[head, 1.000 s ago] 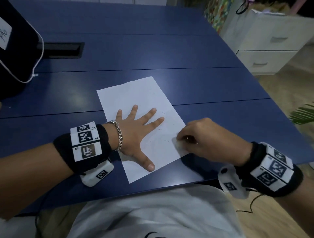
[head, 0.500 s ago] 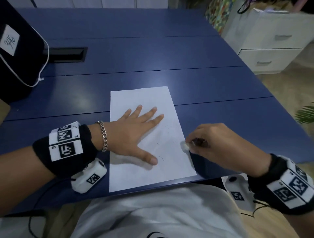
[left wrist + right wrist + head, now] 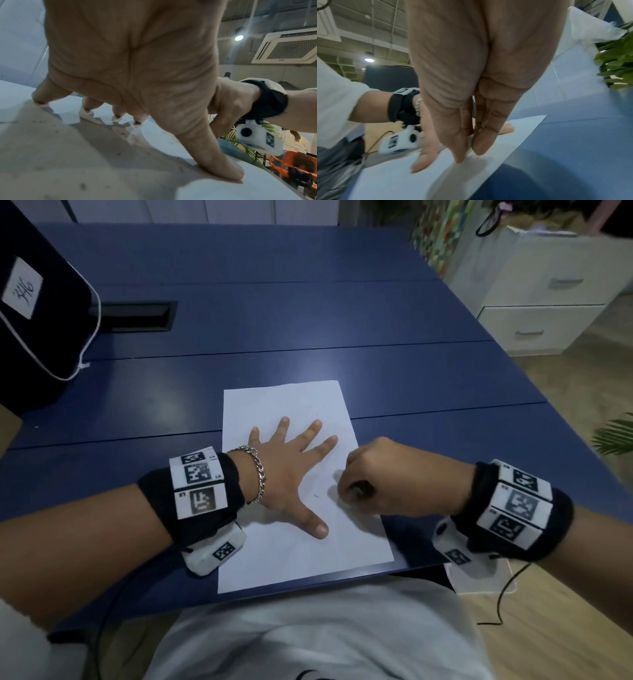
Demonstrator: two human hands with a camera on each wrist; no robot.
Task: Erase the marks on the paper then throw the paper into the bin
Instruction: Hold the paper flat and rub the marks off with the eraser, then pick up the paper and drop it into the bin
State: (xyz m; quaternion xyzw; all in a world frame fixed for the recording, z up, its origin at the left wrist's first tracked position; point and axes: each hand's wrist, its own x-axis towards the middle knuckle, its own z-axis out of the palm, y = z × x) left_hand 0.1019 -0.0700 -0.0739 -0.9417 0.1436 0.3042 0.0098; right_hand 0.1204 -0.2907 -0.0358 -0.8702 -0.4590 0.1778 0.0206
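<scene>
Blue table (image 3: 308,313) with white drawers (image 3: 548,302) past its right edge. White paper (image 3: 284,556) near the table's near edge, long axis running away from that edge, faint marks (image 3: 317,495) hard to make out. Left hand (image 3: 291,477) pressed flat on it, fingers spread. Right hand (image 3: 394,481) curled at the paper's right edge, pinching a small pale eraser (image 3: 339,497), mostly hidden. Dark bag (image 3: 41,337) at the left edge, cut off.

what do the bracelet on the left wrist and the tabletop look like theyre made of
The bracelet looks like metal: silvery, shiny, interlocked curb-chain links that catch the light. The tabletop looks like a smooth blue laminate or painted board with a satin finish, judging by its soft glare patches and thin straight seams between panels; the core material does not show.
</scene>
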